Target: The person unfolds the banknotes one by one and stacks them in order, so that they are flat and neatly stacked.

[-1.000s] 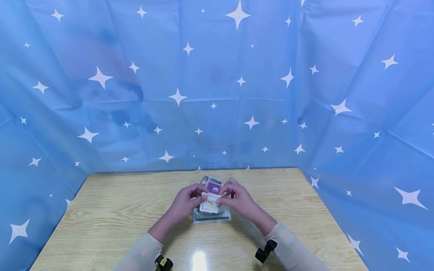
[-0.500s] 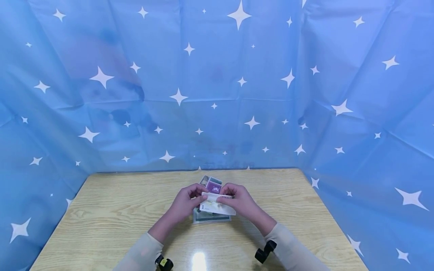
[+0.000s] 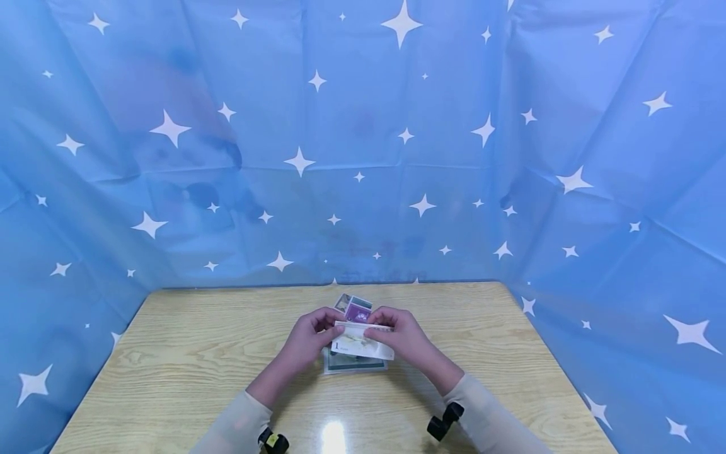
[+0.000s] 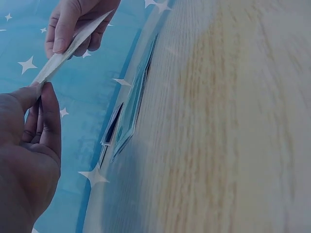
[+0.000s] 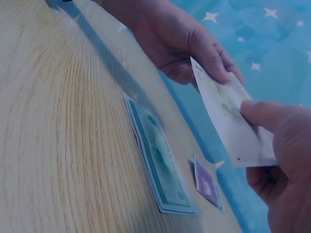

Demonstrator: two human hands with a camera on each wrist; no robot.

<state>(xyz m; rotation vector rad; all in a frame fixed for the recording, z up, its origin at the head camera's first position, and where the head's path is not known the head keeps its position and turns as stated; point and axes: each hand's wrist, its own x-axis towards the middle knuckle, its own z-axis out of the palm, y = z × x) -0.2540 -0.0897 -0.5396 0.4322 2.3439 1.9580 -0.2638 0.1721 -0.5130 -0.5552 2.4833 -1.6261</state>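
Above the green pile [image 3: 356,364] on the table [image 3: 193,359], the left hand [image 3: 309,335] and right hand [image 3: 400,333] pinch a note [image 3: 358,343] reading "1", its right end reaching farther out than a second ago.

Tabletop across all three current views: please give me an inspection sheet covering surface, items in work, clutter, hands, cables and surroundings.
Surface: wood-grain table, with a bright glare spot near the person.
Items in work: pale printed slip marked 1, held above the table; layers uncertain. Below lie green-bordered paper and, farther back, a purple piece.
Clutter: nothing seen.
Hands: left hand and right hand pinch opposite ends of the slip.
Cables: nothing seen.
Surroundings: blue star-patterned sheet behind and at both sides.
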